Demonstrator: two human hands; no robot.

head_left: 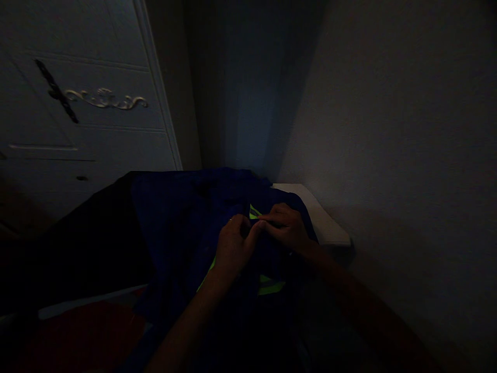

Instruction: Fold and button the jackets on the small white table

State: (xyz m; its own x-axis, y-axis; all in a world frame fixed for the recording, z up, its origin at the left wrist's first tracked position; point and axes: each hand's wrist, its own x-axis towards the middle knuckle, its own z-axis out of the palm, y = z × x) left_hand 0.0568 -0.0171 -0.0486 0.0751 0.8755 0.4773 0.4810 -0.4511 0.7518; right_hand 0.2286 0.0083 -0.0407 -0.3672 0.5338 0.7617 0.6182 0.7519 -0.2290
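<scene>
Both the left hand (234,243) and right hand (288,227) pinch the blue garment (174,212) (its strips (271,285) yellow-green).

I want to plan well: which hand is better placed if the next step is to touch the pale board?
Probably the right hand. It is nearer the pale board, while the left hand is farther from it. Both hands are at the blue cloth.

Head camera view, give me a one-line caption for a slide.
In dim light, the left hand and right hand meet over a dark blue garment with yellow-green strips.
</scene>
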